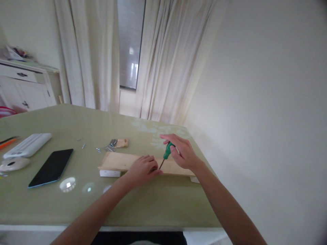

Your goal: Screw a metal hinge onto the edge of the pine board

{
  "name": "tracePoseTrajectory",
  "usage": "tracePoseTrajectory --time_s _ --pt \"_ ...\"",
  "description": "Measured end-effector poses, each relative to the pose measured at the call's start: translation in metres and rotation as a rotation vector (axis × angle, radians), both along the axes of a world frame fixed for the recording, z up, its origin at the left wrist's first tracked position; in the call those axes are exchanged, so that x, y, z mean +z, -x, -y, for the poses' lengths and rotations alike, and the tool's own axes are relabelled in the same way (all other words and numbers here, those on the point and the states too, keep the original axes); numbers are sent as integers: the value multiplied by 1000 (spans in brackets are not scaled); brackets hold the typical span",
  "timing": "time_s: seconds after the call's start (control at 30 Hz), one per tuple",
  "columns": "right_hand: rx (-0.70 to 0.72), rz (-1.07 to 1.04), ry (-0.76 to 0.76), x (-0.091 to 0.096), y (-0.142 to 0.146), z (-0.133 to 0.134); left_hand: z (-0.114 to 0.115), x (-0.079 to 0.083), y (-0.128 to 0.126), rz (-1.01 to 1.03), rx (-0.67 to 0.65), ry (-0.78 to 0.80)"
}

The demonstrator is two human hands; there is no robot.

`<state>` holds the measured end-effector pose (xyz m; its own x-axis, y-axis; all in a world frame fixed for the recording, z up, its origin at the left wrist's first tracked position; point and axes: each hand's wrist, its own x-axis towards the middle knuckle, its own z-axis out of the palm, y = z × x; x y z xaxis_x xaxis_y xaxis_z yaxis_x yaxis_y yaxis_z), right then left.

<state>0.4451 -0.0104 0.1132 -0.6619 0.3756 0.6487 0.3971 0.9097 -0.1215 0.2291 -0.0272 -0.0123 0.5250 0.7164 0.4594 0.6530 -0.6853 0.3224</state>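
Note:
A long pale wooden board lies across white blocks near the table's front. On its middle rests my left hand, fingers curled closed by the screwdriver tip; what they hold there is too small and hidden to make out. My right hand is closed around the green handle of a screwdriver. Its shaft slants down to the left, and the tip meets the board area beside my left fingers. Behind the board are a small wooden piece, metal hinges and several loose screws.
On the left of the green-covered table lie a black tablet-like device, a white oblong device, a rounded white item and an orange-and-black tool. A wall borders the right side; curtains hang behind.

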Motion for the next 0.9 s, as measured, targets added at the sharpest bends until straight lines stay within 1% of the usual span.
tracePoseTrajectory --time_s 0.03,0.07,0.1,0.17,0.2,0.23,0.27,0.3,0.4,0.47,0.5,0.57,0.63,0.67,0.7,0.73,0.8,0.83,0.9 --pt "26 -14 70 0 0 -2 -2 10 2 45 -32 74" --pt "15 -23 107 1 0 -4 -6 21 4 106 -54 141" --pt "-32 -22 101 1 0 -6 -9 32 5 171 -66 188" --pt "-158 14 -1 2 1 -10 -18 55 5 242 -115 231" --pt "-197 37 -53 3 1 -11 -24 65 3 250 -157 247" --pt "-203 56 -77 5 1 -11 -29 74 1 250 -214 268" --pt "-175 74 -65 9 0 -11 -35 83 -1 250 -276 301" --pt "-118 88 -18 13 0 -10 -41 90 -2 256 -341 332" --pt "53 122 177 25 -4 -6 -60 105 -3 237 -558 452" --pt "114 154 267 29 -6 -6 -69 110 0 178 -676 548" --pt "125 159 279 29 -7 -6 -72 110 2 147 -705 593" --pt "79 133 219 25 -8 -8 -75 109 4 131 -710 655" --pt "-18 78 106 19 -7 -9 -76 105 4 197 -691 669" --pt "-49 57 75 16 -6 -9 -76 102 3 237 -688 672" --pt "-55 48 78 14 -6 -10 -76 100 1 262 -698 688" --pt "-31 48 111 13 -5 -9 -77 99 0 268 -720 718" --pt "54 57 201 13 -6 -9 -79 100 -3 251 -772 809" --pt "74 52 217 13 -7 -9 -79 100 -3 244 -794 844" --pt "39 21 153 13 -8 -8 -80 102 -3 258 -792 837"
